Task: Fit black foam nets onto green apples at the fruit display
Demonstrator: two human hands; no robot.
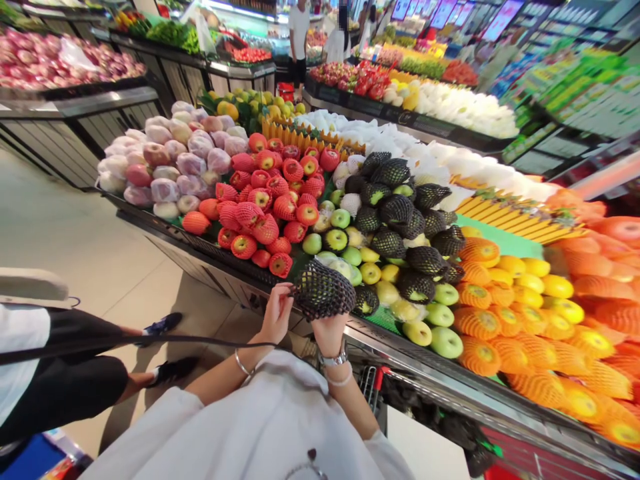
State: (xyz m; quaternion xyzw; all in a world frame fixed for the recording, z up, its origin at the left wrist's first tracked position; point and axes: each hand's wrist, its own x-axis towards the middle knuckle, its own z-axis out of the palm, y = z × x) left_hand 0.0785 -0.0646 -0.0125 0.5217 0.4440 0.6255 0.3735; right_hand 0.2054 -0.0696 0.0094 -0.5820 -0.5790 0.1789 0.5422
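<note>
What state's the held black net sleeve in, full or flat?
Full, apparently: the black net sleeve bulges roundly over the right hand; the left hand is at its edge.

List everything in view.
Held meshed fruit: one, black, front centre
Netted round apples: many, red, centre left
Wrapped round fruit: many, pale pink, left
Piled meshed fruit: many, black, centre
Bare round apples: several, green, around those
Netted round fruit: many, orange, right
Wrapped produce: many, white, behind centre
Heaped onions: many, purplish, upper left
Nearby person: one, white top, black shorts, left
Distant stalls: several, mixed, background
Left grip: one, bare, held fruit's edge
Right grip: one, bare, beneath it
</note>
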